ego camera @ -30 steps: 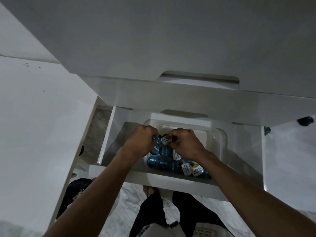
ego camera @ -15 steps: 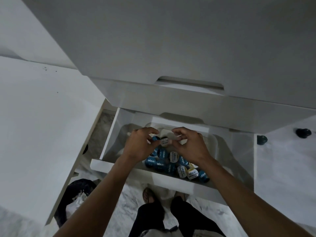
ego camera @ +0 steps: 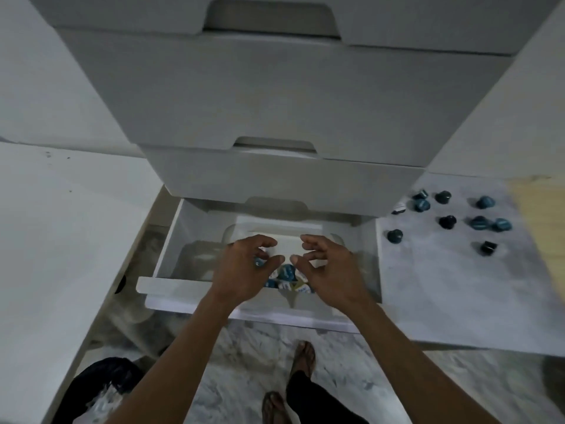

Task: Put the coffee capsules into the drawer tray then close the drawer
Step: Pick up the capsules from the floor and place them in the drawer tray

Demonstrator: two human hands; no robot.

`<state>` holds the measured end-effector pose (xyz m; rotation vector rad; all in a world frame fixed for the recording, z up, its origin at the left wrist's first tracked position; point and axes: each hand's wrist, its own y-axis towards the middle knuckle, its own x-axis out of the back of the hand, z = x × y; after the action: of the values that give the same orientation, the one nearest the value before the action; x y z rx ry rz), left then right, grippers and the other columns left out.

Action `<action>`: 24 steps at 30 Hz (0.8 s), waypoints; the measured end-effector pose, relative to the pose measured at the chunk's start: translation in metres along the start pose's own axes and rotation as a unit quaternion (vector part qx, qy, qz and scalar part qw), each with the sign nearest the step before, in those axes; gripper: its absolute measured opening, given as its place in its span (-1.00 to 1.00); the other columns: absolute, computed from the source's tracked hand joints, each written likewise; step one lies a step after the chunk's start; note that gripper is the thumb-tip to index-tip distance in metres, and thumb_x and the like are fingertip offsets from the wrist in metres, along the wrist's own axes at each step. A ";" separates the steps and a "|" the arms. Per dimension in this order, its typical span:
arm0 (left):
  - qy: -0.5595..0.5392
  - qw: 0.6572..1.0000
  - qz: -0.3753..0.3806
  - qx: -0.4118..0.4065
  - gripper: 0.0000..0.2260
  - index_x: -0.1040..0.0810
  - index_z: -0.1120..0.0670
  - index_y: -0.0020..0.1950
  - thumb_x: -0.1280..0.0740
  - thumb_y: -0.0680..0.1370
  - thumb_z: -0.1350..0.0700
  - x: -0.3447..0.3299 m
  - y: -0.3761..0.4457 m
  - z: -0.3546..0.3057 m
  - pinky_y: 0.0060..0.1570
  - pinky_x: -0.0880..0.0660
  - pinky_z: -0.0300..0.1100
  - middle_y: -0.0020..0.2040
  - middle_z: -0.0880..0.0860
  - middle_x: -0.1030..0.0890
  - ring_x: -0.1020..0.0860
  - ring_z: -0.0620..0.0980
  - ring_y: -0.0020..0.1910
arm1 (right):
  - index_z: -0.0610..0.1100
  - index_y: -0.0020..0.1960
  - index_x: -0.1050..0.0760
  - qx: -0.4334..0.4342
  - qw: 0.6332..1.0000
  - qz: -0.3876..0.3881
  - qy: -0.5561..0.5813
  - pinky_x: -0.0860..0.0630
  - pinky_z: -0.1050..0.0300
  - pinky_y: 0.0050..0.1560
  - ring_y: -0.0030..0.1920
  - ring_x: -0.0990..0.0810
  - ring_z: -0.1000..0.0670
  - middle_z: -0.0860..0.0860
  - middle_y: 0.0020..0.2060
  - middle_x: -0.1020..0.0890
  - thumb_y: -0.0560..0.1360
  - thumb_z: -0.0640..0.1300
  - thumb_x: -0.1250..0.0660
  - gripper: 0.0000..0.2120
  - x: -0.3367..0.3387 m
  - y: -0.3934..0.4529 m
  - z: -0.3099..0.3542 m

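Plainly held both hands over the open drawer (ego camera: pixel 244 310), palms down, neither touching the other. Had the left grip (ego camera: pixel 244 270) with fingers and thumb curled in toward each other, tips nearly meeting. Glimpsed one blue capsule (ego camera: pixel 259 262) through the gap under those fingers; could not tell whether pinched or merely lying beneath. Had the right grip (ego camera: pixel 330 270) loosely spread, fingers bent but apart from the thumb, with nothing in it.

Saw the heap of capsules (ego camera: pixel 287 272) directly below and between the two grips, blue bodies and pale printed lids jumbled together, lying in the clear tray (ego camera: pixel 275 228) inside the drawer. Noted the tray's far rim just beyond the fingertips of both grips, and the drawer's white front just behind the wrists.

Found more loose capsules (ego camera: pixel 480 222) well off to the right of the right grip, scattered apart on the pale tabletop (ego camera: pixel 443 286), some blue, some near black. Made out a yellowish board (ego camera: pixel 544 224) farther right still, at the edge of view.

Saw shut drawers (ego camera: pixel 275 96) stacked above and beyond both grips. Saw a marbled floor (ego camera: pixel 244 362) beneath the forearms, a sandalled foot (ego camera: pixel 302 356) on it under the right arm, and a dark bag (ego camera: pixel 101 384) low to the left of the left arm.
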<state>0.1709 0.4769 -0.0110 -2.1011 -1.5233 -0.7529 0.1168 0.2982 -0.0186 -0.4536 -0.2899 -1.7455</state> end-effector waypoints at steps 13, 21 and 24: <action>-0.074 0.990 0.049 -0.114 -0.83 -0.67 0.01 0.00 -0.51 0.43 0.05 -0.108 0.000 -0.155 -0.24 -0.44 -0.48 -0.18 -0.25 -0.63 -0.61 -0.30 -0.21 | -0.02 0.16 -0.58 -0.048 0.985 -0.164 -0.012 -0.48 0.49 -0.22 -0.14 -0.61 0.31 0.14 -0.09 -0.66 0.44 -0.02 -0.48 -0.69 0.181 -0.066 -0.048; -0.038 0.998 0.023 -0.053 -0.83 -0.64 0.02 0.01 -0.49 0.44 0.08 -0.235 0.040 -0.199 -0.12 -0.58 -0.19 -0.08 -0.12 -0.67 -0.63 -0.18 -0.14 | -0.05 0.15 -0.58 -0.126 0.977 -0.170 -0.033 -0.48 0.45 -0.23 -0.18 -0.63 0.22 0.06 -0.07 -0.68 0.47 -0.06 -0.45 -0.73 0.300 -0.035 -0.158; -0.022 1.000 -0.019 0.012 -0.78 -0.61 0.06 0.09 -0.48 0.46 0.13 -0.275 0.051 -0.201 -0.10 -0.56 -0.13 0.00 -0.02 -0.65 -0.62 -0.03 -0.08 | -0.10 0.19 -0.56 -0.174 0.972 -0.149 -0.048 -0.45 0.38 -0.23 -0.20 -0.61 0.18 0.01 -0.03 -0.66 0.49 -0.08 -0.43 -0.72 0.327 -0.015 -0.197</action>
<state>0.1170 0.1381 -0.0396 -2.0902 -1.5910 -0.7011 0.0160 -0.0696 -0.0459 -0.7809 -0.1218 -2.0830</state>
